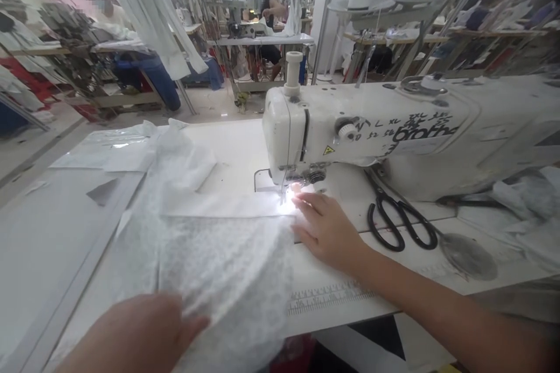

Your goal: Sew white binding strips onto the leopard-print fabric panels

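A white sewing machine (376, 128) stands on the table, its needle lit by a small lamp. White lace fabric (219, 250) lies spread under the needle and toward me. My right hand (326, 227) lies flat on the fabric's right edge just beside the presser foot, fingers stretched out. My left hand (140, 332) rests on the near edge of the fabric at the bottom of the view, fingers pressed onto the cloth; whether it grips the cloth I cannot make out.
Black scissors (400, 218) lie right of my right hand. A ruler strip (328, 297) is printed along the table's front edge. More white cloth (520, 198) is piled at far right. Other people work at machines in the background.
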Motion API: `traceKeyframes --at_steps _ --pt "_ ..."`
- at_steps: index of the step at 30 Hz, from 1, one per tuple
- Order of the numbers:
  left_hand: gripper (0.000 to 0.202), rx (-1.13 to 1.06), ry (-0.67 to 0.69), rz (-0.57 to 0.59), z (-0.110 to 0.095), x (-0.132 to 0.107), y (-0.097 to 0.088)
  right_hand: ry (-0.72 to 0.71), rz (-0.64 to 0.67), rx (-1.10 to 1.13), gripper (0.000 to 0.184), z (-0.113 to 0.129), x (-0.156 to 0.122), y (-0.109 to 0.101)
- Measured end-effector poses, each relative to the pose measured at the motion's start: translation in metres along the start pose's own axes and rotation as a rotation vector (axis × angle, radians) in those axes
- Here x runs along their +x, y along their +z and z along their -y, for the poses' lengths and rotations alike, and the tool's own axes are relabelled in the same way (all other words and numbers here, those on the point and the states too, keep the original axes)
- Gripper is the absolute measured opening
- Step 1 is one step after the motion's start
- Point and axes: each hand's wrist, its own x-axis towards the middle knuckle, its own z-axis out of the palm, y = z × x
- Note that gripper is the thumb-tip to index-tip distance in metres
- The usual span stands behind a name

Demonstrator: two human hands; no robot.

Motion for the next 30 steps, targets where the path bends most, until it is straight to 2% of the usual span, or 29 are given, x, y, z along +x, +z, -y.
traceKeyframes --at_steps 1,3,7,9,11,14,16,19,23,30 --pt "0.048 0.022 0.026 0.023 -0.009 -0.004 -0.001 -0.023 0.029 0.007 0.043 0.004 -0.001 0.0" --pt "0.043 -0.002 0.161 0.013 -0.031 0.004 -0.011 -0.044 0.099 0.0 0.049 0.01 -0.004 0.001" --pt "0.025 -0.281 0.553 -0.204 -0.068 0.056 -0.027 -0.062 0.154 -0.036 0.051 0.013 -0.012 0.003" --pt "0.021 -0.332 0.692 -0.301 -0.075 0.084 -0.024 -0.095 0.123 -0.036 0.046 0.01 -0.015 0.002" --pt "0.028 -0.3 0.785 -0.348 -0.076 0.105 -0.013 -0.127 0.073 -0.024 0.037 0.004 -0.014 -0.001" --pt "0.039 -0.228 0.801 -0.357 -0.073 0.116 0.001 -0.139 0.014 -0.007 0.027 -0.005 -0.006 -0.006" --pt "0.041 -0.207 0.777 -0.364 -0.072 0.115 0.006 -0.151 0.03 -0.001 0.028 -0.009 0.0 -0.006" --pt "0.04 -0.199 0.772 -0.36 -0.072 0.112 0.005 -0.187 0.079 0.027 0.029 -0.011 0.004 -0.001" --pt "0.038 -0.197 0.777 -0.355 -0.073 0.111 0.002 -0.175 0.033 0.096 0.03 -0.01 -0.004 0.008" --pt "0.039 -0.173 0.778 -0.373 -0.07 0.12 0.001 -0.166 0.061 0.049 0.034 -0.012 -0.001 0.006"
